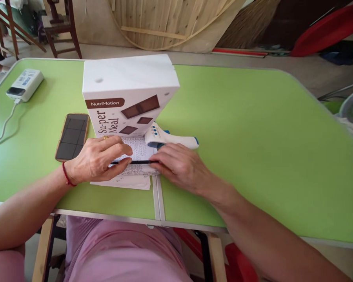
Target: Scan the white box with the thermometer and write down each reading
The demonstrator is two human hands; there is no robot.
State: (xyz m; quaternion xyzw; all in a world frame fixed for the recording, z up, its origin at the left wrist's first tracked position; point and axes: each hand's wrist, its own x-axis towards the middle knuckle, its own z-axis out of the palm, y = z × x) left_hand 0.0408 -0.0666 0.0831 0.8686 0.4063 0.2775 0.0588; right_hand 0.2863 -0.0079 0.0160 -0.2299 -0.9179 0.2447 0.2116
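Observation:
A slim black pen lies level between my two hands, above sheets of paper covered in small handwriting. My left hand, with a ring and a red cord bracelet, grips its left part, the thumb along it and the index finger arched above. The fingertips of my right hand pinch its right end. Just behind the hands stands a white NutriMotion "Su-per Meal" box. A white and blue handheld thermometer rests against the box's right side, beyond my right hand. Both pen tips are covered by fingers.
Left of the box lies a phone in an orange case. A white power bank with a cable sits at the far left of the green folding table. Behind are a wooden chair, a round wooden board and a broom.

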